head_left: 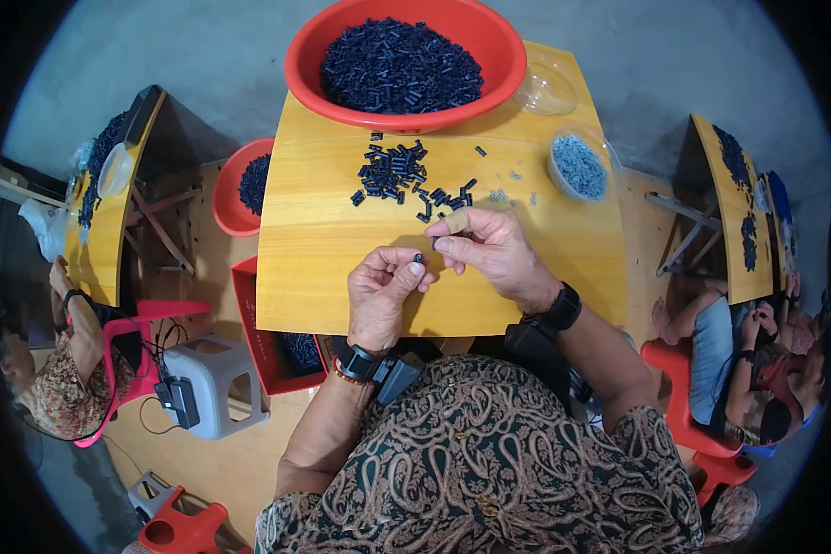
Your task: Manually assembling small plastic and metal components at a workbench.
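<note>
Concrete floor all round, co-workers seated at their own tables to either side, and here in the middle a yellow wooden table (pixel 323 268) with a big red basin (pixel 305 65) at its far end, heaped with dark little tubes. A loose scatter of the same black tubes (pixel 392 171) lies mid-table, and to the right sits a clear tub of small grey pieces (pixel 579 166), with an empty clear tub (pixel 547 85) behind it. The left hand (pixel 383 291) is curled, thumb and forefinger pinching one small black tube (pixel 418 258) upright just above the near part of the tabletop; the right hand (pixel 489 249) closes in beside it, fingertips pressed together on something too small to make out. That tube looks light, stiff and smooth, probably plastic, easy to fumble or flick away, so a fingertip grip round its sides seems the sensible hold. There's bare wood between the hands and the scatter; the near edge lies close under the wrists, where a dropped piece could well roll off
</note>
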Demonstrator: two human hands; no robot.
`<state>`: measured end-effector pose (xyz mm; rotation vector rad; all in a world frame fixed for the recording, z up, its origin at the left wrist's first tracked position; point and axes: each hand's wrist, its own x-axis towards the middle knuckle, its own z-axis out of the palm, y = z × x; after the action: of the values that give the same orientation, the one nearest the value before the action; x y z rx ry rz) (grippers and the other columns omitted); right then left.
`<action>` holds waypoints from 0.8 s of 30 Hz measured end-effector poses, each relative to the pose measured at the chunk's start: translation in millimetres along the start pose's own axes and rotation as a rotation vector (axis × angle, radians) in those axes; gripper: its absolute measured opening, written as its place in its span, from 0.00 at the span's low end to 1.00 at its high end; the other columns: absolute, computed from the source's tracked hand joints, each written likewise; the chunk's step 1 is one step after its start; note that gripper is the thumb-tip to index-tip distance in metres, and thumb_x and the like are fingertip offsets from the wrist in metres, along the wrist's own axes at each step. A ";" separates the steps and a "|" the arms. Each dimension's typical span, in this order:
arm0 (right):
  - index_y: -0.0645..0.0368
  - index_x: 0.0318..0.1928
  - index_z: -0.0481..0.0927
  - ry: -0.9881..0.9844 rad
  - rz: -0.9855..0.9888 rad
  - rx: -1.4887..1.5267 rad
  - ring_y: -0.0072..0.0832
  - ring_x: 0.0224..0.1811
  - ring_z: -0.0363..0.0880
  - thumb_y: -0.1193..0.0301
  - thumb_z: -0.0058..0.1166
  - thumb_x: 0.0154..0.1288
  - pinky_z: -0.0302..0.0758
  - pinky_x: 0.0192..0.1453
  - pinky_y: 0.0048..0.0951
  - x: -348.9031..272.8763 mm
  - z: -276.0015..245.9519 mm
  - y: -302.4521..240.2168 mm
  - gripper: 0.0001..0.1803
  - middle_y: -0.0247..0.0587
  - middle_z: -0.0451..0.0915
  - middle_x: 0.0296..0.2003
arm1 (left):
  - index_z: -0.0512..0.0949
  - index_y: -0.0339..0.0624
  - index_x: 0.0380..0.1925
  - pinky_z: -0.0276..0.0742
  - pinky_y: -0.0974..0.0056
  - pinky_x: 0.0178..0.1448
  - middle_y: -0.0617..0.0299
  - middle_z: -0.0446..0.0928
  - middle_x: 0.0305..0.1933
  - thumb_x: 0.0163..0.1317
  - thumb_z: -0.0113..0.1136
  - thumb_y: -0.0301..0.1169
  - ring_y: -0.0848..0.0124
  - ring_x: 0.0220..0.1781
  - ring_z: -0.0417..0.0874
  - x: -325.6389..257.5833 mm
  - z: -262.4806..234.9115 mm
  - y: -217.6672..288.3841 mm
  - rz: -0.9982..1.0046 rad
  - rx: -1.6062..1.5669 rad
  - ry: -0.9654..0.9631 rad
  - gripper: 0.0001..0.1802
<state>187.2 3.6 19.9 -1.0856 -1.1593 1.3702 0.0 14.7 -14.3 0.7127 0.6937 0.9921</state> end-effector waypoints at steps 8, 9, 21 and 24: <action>0.66 0.45 0.80 0.028 0.110 0.163 0.18 0.29 0.79 0.77 0.56 0.67 0.77 0.34 0.21 -5.5 0.6 -4.2 0.09 0.34 0.81 0.31 | 0.77 0.33 0.38 0.79 0.68 0.39 0.57 0.81 0.34 0.63 0.61 0.21 0.70 0.32 0.80 -2.7 6.7 9.4 -0.018 0.068 -0.057 0.05; 0.66 0.46 0.80 0.020 0.111 0.197 0.18 0.30 0.79 0.77 0.56 0.67 0.78 0.35 0.21 -5.9 -0.1 -3.0 0.09 0.35 0.82 0.31 | 0.77 0.33 0.38 0.79 0.68 0.39 0.56 0.81 0.35 0.63 0.61 0.21 0.70 0.32 0.80 -3.0 6.7 10.1 -0.021 0.090 -0.063 0.05; 0.65 0.43 0.83 0.010 -0.032 0.100 0.16 0.29 0.78 0.76 0.59 0.65 0.77 0.33 0.18 -7.9 -1.9 0.5 0.08 0.35 0.82 0.33 | 0.78 0.33 0.39 0.79 0.71 0.38 0.56 0.82 0.36 0.62 0.61 0.20 0.73 0.32 0.81 -3.6 19.1 19.6 -0.040 0.105 -0.095 0.06; 0.66 0.43 0.83 0.009 -0.044 0.076 0.15 0.29 0.78 0.77 0.59 0.65 0.76 0.33 0.18 -7.7 -2.1 -0.6 0.08 0.35 0.82 0.33 | 0.78 0.32 0.39 0.79 0.71 0.37 0.55 0.83 0.37 0.62 0.61 0.20 0.73 0.31 0.81 -3.1 17.0 18.0 -0.047 0.120 -0.084 0.06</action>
<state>190.1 -3.8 20.4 -1.0055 -1.1093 1.3633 3.4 15.0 10.4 0.8345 0.6972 0.8775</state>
